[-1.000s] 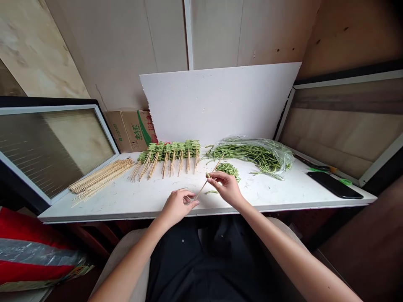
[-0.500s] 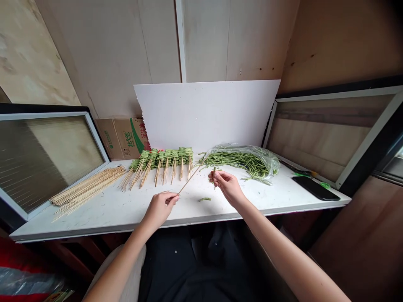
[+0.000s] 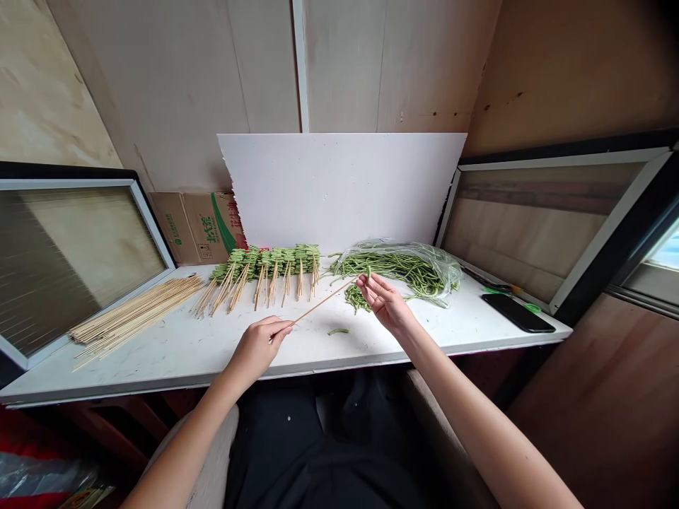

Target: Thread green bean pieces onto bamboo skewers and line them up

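My left hand [image 3: 259, 344] pinches the near end of a thin bamboo skewer [image 3: 321, 303] that slants up to the right. My right hand [image 3: 385, 302] is at the skewer's far tip, its fingers pinched on a short green bean piece [image 3: 368, 272]. Just behind that hand lies a small heap of cut bean pieces [image 3: 354, 297]. A single bean piece [image 3: 338, 331] rests on the white table [image 3: 175, 351] between my hands. A row of finished bean skewers [image 3: 270, 268] lies at the back of the table.
A bundle of bare skewers [image 3: 132, 316] lies at the left. A clear plastic bag of long green beans [image 3: 408, 267] sits at the right, with a black phone [image 3: 517, 312] and green-handled scissors [image 3: 501, 288] beyond. A cardboard box [image 3: 199, 226] and white board [image 3: 339, 187] stand behind.
The view has swung to the left. My left hand drew back along the skewer to its near end, and my right hand rose to the skewer's tip with a bean piece.
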Demonstrator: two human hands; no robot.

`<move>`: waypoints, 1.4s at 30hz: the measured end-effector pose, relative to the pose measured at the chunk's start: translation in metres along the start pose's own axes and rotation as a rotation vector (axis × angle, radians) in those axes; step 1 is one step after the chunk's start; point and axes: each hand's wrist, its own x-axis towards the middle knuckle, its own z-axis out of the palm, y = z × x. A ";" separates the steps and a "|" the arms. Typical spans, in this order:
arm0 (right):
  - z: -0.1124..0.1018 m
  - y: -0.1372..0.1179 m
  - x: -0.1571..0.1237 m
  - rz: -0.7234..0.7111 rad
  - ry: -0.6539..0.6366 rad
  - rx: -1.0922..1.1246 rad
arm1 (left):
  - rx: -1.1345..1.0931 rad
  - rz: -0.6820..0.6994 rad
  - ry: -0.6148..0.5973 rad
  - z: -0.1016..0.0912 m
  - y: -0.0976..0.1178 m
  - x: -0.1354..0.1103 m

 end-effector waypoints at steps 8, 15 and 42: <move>0.000 -0.002 -0.002 0.016 0.014 -0.041 | -0.013 -0.011 -0.012 0.002 0.001 -0.003; 0.000 0.001 -0.003 0.034 0.008 -0.094 | 0.003 0.006 -0.018 0.002 0.001 -0.003; 0.000 -0.003 -0.004 0.050 -0.010 -0.003 | 0.027 0.043 -0.019 0.011 -0.004 -0.006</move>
